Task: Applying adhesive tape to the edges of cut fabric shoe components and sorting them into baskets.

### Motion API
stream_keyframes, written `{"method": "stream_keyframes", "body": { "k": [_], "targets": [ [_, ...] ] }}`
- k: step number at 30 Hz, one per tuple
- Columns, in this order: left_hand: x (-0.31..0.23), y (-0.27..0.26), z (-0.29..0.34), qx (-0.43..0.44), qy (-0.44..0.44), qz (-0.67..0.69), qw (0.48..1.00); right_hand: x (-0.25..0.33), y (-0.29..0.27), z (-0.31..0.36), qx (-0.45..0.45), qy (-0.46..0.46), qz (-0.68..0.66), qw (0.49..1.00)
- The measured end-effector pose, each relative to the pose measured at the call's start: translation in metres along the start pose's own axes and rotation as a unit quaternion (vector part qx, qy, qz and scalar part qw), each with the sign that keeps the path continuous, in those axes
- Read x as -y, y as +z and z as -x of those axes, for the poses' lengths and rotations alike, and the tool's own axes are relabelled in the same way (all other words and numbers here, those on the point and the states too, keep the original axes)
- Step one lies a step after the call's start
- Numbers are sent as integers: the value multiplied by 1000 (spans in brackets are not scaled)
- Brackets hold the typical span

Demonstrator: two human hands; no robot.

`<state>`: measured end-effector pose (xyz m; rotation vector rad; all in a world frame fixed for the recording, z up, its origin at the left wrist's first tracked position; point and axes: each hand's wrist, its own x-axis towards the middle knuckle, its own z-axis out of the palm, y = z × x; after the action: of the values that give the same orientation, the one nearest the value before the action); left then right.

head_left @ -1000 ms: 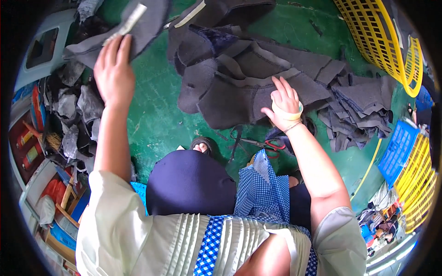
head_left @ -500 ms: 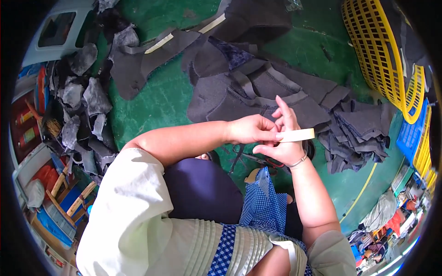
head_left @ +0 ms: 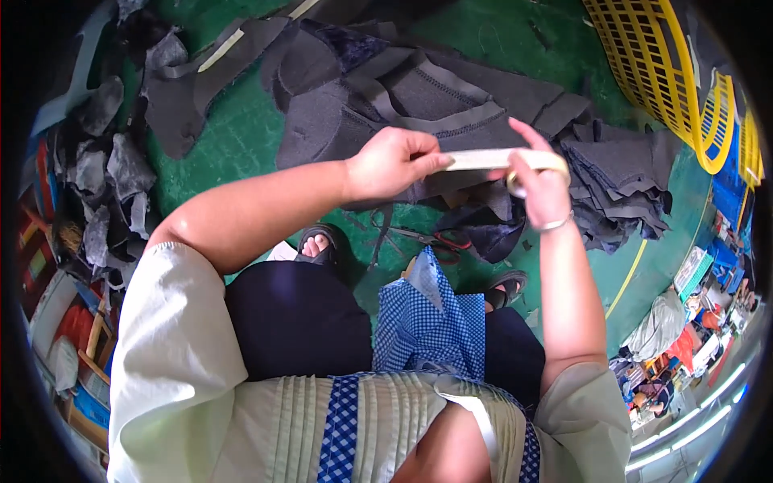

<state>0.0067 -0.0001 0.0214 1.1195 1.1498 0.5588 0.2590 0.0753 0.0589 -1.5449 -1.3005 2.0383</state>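
Since the earlier frame the left hand (head_left: 386, 163) has drawn away from the right hand (head_left: 547, 193), and the pale tape strip (head_left: 481, 160) between them now shows longer. Both hands also sit higher in the view, over the near edge of the dark grey fabric pieces (head_left: 322, 121).

Left thumb and forefinger are closed on the free end of the strip, pinching it. On the right, the tape roll (head_left: 557, 163) sits around the fingers; one finger points up and away while another bends near the strip. Blur hides the rest, so I cannot tell how firmly the right fingers grip. The strip runs nearly level from the left fingertips to the roll.

Judging by this, the step in hand is pulling a length of tape off the roll. Beyond the left fingers, up and to the left, a dark grey panel (head_left: 181, 101) carries a pale strip (head_left: 220, 51) along its edge, which suggests similar taping work. Below the fingers, on the green floor (head_left: 241, 169), lie red-handled scissors (head_left: 455, 241), untouched.

The next move calls for keeping the strip taut and untwisted, then parting it from the roll at the wanted length.
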Motion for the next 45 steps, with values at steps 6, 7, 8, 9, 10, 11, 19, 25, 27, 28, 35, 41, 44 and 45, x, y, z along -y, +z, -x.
{"method": "stream_keyframes", "body": {
  "k": [6, 7, 8, 9, 10, 11, 19, 25, 27, 28, 35, 41, 44, 45],
  "targets": [
    [-1, 26, -22, -101, -151, -130, 975, -28, -43, -56, -49, -176, 248, 951],
    [7, 30, -27, -126, -186, -141, 964, -31, -39, -67, -53, -209, 349, 912],
    [20, 33, -35, -150, -219, -185, 946, -38, -36, -82, -62, -268, 430, 860],
    [23, 32, -45, -163, -251, -217, 929, -49, -36, -97, -57, -364, 519, 771],
    [27, 32, -53, -176, -283, -248, 910, -66, -34, -109, -63, -336, 555, 758],
    [28, 30, -55, -159, -294, -299, 894, -75, -27, -113, -63, -294, 588, 751],
    [55, 96, -9, -175, 67, -416, 890, -81, -39, -131, 78, -296, 504, 807],
    [77, 110, -23, -159, 30, -452, 877, -20, -57, -176, 350, -31, 576, 738],
    [80, 110, -19, -162, 18, -458, 874, 13, -37, -179, 408, -1, 670, 620],
    [81, 108, -19, -160, 13, -463, 872, 25, -41, -179, 403, -14, 706, 583],
    [-35, 7, 91, -341, 66, -419, 839, 58, -81, -122, -40, -302, 252, 918],
    [-77, -107, 185, -397, 17, -722, 567, -30, -20, -69, -25, -377, 277, 884],
    [-22, -141, 195, -357, -110, -776, 509, -56, 18, -60, -42, -325, 176, 928],
    [-1, -135, 182, -380, -139, -761, 507, -63, 25, -58, -45, -301, 148, 941]
  ]
}}
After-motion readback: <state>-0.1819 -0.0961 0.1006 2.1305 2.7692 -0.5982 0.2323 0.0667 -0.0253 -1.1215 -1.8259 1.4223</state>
